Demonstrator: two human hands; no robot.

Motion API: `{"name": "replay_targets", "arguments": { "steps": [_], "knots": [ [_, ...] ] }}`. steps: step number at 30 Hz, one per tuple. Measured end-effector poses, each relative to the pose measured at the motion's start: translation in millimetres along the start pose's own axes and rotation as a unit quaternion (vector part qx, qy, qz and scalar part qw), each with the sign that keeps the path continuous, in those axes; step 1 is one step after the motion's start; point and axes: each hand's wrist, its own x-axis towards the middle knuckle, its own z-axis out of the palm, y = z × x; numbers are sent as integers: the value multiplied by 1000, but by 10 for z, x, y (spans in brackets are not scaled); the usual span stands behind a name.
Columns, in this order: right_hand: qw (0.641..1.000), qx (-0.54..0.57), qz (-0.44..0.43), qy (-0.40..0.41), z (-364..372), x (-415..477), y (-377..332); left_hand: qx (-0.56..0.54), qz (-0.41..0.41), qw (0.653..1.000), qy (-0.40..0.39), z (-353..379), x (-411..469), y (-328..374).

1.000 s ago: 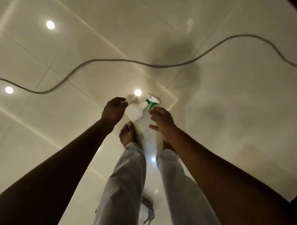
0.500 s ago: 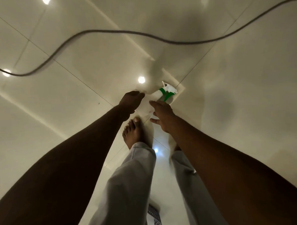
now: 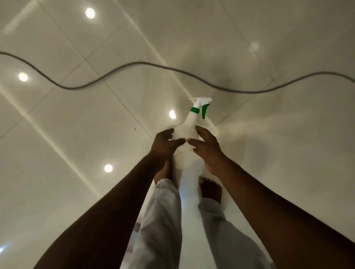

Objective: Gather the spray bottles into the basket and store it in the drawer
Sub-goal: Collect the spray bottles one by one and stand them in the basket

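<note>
A white spray bottle (image 3: 189,125) with a green collar and green trigger is held upright above the glossy tiled floor. My left hand (image 3: 164,144) grips its body from the left, thumb and fingers curled round it. From the right, my right hand (image 3: 206,145) grips the same body. The bottle's lower part is hidden by both hands. A small piece of the basket (image 3: 137,228) shows behind my left leg at the bottom. No drawer is in view.
A dark cable (image 3: 130,65) snakes across the floor beyond the bottle, from the left edge to the right edge. My bare feet (image 3: 209,190) and light trousers stand below the hands. Ceiling lights reflect in the tiles.
Both hands have closed round the bottle's body and lifted it from lying on the floor to upright. The view has tilted, so the cable sits lower in the frame.
</note>
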Motion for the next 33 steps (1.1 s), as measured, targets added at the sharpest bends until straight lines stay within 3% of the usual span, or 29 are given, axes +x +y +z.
{"name": "replay_targets", "arguments": {
  "steps": [10,16,24,30,33],
  "knots": [
    [985,-103,-84,-111,390,-996,-676,-186,86,967,155,-408,-1238,-60],
    [937,-252,-154,-186,952,-1446,-755,-260,91,929,247,-567,-1849,-485],
    [830,-408,-191,-328,1919,-1881,-240,-407,63,820,396,-721,-2505,-1320],
    [737,-502,-171,-419,2609,-2176,366,-533,5,708,464,-898,-2891,-2031],
    [673,-559,-171,-453,2886,-2422,746,-577,-27,651,493,-929,-3110,-2380]
  ]
}}
